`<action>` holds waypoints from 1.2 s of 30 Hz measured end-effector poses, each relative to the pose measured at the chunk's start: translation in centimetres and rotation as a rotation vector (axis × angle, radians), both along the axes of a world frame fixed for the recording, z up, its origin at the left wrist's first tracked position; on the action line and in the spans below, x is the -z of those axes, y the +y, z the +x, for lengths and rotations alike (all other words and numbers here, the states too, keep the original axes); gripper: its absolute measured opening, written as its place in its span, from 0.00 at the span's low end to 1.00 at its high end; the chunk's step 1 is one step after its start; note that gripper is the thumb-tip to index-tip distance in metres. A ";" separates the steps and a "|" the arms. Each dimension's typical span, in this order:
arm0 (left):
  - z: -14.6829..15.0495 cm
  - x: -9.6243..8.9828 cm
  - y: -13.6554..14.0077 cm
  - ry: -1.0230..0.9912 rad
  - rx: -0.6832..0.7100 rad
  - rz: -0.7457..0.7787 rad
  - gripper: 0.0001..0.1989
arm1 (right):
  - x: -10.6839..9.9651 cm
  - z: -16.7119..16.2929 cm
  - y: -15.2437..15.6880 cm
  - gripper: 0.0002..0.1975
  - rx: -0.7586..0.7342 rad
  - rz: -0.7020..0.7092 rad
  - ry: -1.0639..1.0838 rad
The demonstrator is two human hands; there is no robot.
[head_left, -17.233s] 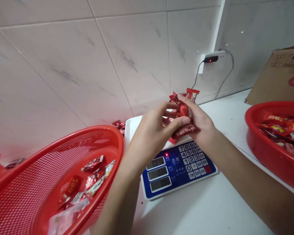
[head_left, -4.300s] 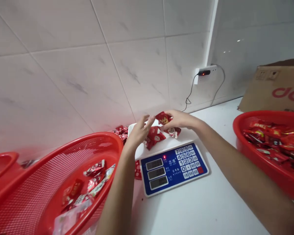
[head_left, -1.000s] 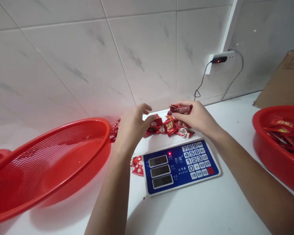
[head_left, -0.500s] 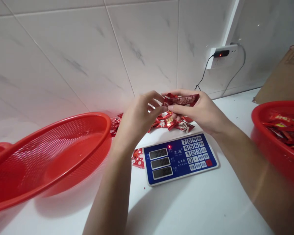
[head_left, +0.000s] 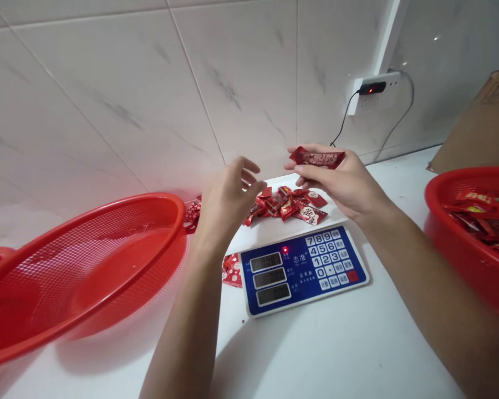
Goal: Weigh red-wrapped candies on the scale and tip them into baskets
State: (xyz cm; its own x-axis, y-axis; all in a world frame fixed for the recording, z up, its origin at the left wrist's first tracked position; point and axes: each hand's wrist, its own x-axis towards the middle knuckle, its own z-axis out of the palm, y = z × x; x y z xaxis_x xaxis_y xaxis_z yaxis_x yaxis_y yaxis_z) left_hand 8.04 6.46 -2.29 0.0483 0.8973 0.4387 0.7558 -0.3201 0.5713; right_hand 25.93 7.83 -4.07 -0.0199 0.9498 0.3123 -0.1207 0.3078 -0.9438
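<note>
My right hand (head_left: 336,174) is closed on a dark red wrapped candy (head_left: 318,159), pinched between thumb and fingers above the scale. To its left, my left hand (head_left: 233,191) hovers with fingers apart and nothing in them. Below both hands, several red wrapped candies (head_left: 289,204) lie heaped on the white weighing pan (head_left: 253,237). In front of the pan is the scale's blue panel (head_left: 303,271), with number keys, three displays and a lit red light.
A large red mesh basket (head_left: 128,238) leans at the left. On the right stands a red basket (head_left: 444,205) of wrapped candies, with a cardboard box (head_left: 474,122) behind it. Red dotted packaging (head_left: 232,271) shows beside the scale. A socket (head_left: 368,97) with cables is on the tiled wall.
My hands have moved apart. The left has let go and opened; the right keeps the candy and has shifted slightly right and up. More of the heap on the pan shows.
</note>
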 end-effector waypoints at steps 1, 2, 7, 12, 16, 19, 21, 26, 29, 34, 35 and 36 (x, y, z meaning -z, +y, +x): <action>0.2 -0.1 -0.2 -0.050 0.047 0.035 0.08 | -0.1 -0.1 -0.3 0.17 -0.033 0.000 -0.023; 0.3 -0.3 -0.3 -0.095 0.104 0.060 0.09 | -0.3 -0.2 -0.7 0.18 -0.074 -0.001 -0.052; 0.7 -1.0 -1.0 -0.177 0.218 0.130 0.03 | -1.0 -0.7 -2.3 0.17 -0.233 0.024 -0.146; 0.4 -0.8 -0.5 -0.157 0.180 0.107 0.03 | -1.0 -0.6 -2.1 0.19 -0.273 -0.045 -0.166; 0.3 -0.5 0.1 -0.161 0.124 0.084 0.04 | -0.7 -0.8 -1.5 0.13 -0.246 -0.081 -0.192; -0.2 -0.2 0.6 -0.218 0.112 0.074 0.06 | -0.5 -0.9 -1.0 0.10 -0.204 -0.124 -0.174; -0.6 0.0 0.9 -0.213 0.054 0.072 0.05 | -0.3 -0.6 -0.5 0.09 -0.135 -0.127 -0.116; -1.1 0.2 0.9 0.028 -0.067 -0.045 0.02 | -0.3 0.1 -0.1 0.16 -0.020 -0.066 -0.097; -0.5 -0.6 -0.3 -0.084 0.029 0.054 0.07 | -0.4 -0.1 -0.7 0.23 -0.087 -0.046 -0.095; 0.6 -1.6 -1.7 -0.183 0.161 0.206 0.05 | -0.8 -0.9 -2.4 0.25 -0.324 0.036 -0.078; 0.8 -1.6 -1.8 -0.177 0.161 0.241 0.04 | -0.9 -0.9 -2.6 0.25 -0.332 0.065 -0.087; 0.8 -1.6 -1.8 -0.179 0.165 0.271 0.04 | -0.8 -0.9 -2.6 0.25 -0.335 0.087 -0.095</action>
State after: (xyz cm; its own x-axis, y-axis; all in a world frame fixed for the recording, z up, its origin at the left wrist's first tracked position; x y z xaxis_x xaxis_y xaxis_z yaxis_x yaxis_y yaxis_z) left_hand 8.87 4.69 -0.68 0.0838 0.7335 0.6745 0.5774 -0.5874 0.5671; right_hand 25.03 5.21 -3.24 -0.3585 0.8554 0.3738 -0.1419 0.3459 -0.9275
